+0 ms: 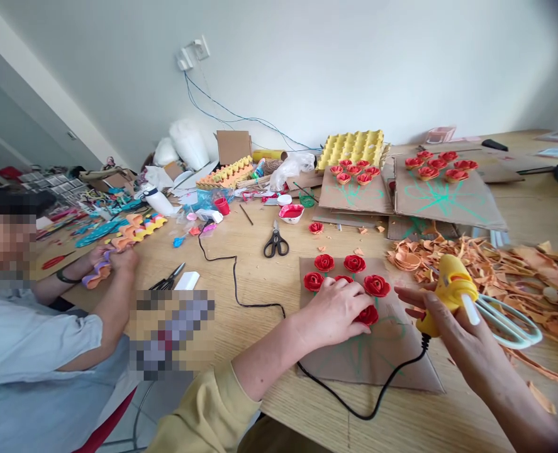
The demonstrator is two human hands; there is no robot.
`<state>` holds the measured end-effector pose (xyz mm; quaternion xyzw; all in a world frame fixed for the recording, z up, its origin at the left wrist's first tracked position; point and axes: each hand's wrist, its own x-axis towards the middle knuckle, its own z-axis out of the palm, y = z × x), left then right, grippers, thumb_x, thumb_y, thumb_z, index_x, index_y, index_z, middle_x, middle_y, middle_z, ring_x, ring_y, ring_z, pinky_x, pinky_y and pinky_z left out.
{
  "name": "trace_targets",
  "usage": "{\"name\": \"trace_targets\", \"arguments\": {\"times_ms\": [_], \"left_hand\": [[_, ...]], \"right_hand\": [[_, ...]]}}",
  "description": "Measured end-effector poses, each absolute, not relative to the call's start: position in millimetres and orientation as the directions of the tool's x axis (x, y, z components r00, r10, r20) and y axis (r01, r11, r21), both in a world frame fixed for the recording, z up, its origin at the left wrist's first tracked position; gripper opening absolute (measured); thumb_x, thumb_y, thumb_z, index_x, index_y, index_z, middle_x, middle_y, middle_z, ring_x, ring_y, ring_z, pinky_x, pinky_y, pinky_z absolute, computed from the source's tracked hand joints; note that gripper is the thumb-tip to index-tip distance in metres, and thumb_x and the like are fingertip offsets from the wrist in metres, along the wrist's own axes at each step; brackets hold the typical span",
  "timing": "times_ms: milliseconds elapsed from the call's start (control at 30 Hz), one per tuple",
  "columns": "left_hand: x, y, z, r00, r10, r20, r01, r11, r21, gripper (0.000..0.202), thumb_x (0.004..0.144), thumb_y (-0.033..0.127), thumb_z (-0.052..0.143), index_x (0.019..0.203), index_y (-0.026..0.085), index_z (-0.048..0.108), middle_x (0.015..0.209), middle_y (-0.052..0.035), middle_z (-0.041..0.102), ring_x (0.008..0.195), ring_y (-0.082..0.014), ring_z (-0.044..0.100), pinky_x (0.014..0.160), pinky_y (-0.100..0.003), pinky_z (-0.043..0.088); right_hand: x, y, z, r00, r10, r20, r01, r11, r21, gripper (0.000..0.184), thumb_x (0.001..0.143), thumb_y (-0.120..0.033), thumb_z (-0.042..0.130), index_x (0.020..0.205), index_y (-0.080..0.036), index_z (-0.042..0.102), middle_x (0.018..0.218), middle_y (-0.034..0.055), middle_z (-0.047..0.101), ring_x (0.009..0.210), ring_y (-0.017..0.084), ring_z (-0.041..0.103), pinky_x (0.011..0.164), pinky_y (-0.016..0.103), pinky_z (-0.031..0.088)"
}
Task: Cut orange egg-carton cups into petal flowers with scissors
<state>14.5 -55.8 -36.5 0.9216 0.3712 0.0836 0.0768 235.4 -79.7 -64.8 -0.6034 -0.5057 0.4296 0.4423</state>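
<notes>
A yellow hot glue gun is in my right hand, with a white glue stick poking from its back end and its black cord looping down. My left hand lies over the red roses on a cardboard sheet, its fingers curled down on a red rose at the near side. Another rose is just right of my fingertips, and one is partly covered by them. Several more surround the hand, with green lines drawn below. A loose rose sits beyond the sheet.
Black scissors and a bowl of red paint lie mid-table. Orange scraps and pale-green-handled scissors are at right. Behind are finished flower boards and a yellow egg tray. At left, a co-worker's hands hold egg-carton pieces.
</notes>
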Motion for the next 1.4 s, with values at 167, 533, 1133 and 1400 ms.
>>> {"name": "trace_targets", "arguments": {"times_ms": [167, 533, 1133, 1400], "left_hand": [[3.0, -49.9, -33.5, 0.574, 0.701, 0.424, 0.585, -0.713, 0.387, 0.027, 0.091, 0.029, 0.063, 0.116, 0.021, 0.062, 0.115, -0.0084, 0.069, 0.107, -0.0235, 0.062, 0.096, -0.041, 0.044], [-41.8, -29.8, -51.8, -0.09, 0.889, 0.448, 0.39, -0.383, 0.837, 0.018, 0.094, 0.031, 0.055, 0.101, 0.019, 0.066, 0.095, -0.0061, 0.071, 0.09, -0.0181, 0.068, 0.085, -0.029, 0.051], [-74.1, -86.7, -72.7, -0.087, 0.996, 0.017, 0.655, 0.044, 0.754, 0.03, 0.081, 0.036, 0.053, 0.102, 0.018, 0.064, 0.094, -0.0094, 0.073, 0.075, -0.0209, 0.069, 0.072, -0.034, 0.055], [-60.1, -84.1, -61.4, -0.117, 0.957, -0.265, 0.573, 0.283, 0.769, 0.044, 0.073, 0.041, 0.053, 0.106, 0.013, 0.063, 0.098, -0.0155, 0.069, 0.08, -0.026, 0.07, 0.065, -0.037, 0.059]], "right_hand": [[237.0, -81.2, -67.6, 0.099, 0.995, -0.021, 0.177, -0.039, -0.983, 0.062, 0.086, -0.073, 0.05, 0.113, -0.021, 0.072, 0.123, 0.0141, 0.072, 0.104, 0.035, 0.07, 0.083, 0.046, 0.059], [234.4, -86.1, -62.7, 0.057, 0.998, -0.028, -0.239, -0.014, -0.971, 0.039, 0.091, -0.056, 0.06, 0.119, -0.028, 0.056, 0.124, 0.0076, 0.07, 0.094, 0.024, 0.071, 0.081, 0.034, 0.059], [228.6, -86.4, -59.8, 0.073, 0.983, -0.168, 0.028, -0.17, -0.985, 0.049, 0.081, -0.066, 0.062, 0.096, -0.02, 0.068, 0.122, 0.012, 0.07, 0.109, 0.029, 0.065, 0.085, 0.035, 0.055], [223.7, -88.8, -46.3, 0.144, 0.986, -0.083, 0.102, -0.098, -0.99, 0.051, 0.082, -0.064, 0.059, 0.107, -0.021, 0.067, 0.091, 0.0078, 0.075, 0.086, 0.026, 0.069, 0.071, 0.035, 0.057]]}}
